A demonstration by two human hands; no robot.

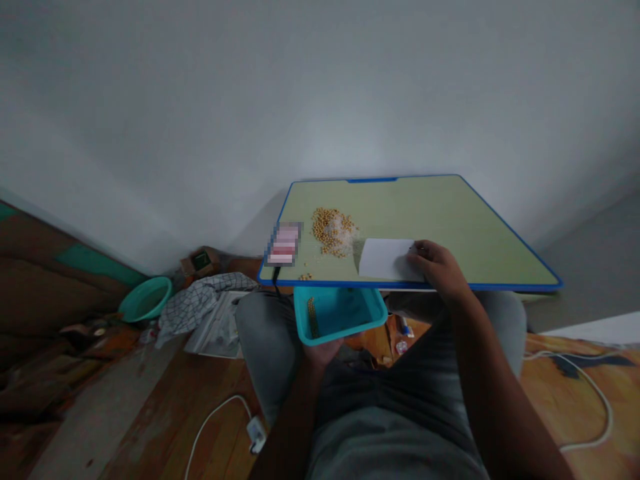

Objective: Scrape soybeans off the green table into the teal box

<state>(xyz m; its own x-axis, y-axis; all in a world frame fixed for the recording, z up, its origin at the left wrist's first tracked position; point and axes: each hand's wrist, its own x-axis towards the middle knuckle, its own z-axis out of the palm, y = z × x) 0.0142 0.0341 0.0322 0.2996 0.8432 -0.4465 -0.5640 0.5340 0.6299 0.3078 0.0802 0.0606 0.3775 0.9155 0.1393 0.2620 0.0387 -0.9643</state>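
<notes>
Left hand (320, 351) half hidden holding tray (345, 312), right hand (440, 268) gripping card (383, 259)

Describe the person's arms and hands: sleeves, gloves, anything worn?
No gloves on the right hand or the left hand, which is mostly hidden under the teal tray. Both forearms show no sleeve down to the frame's edge. No watch or bracelet shows; rings are too dim to tell.
</notes>
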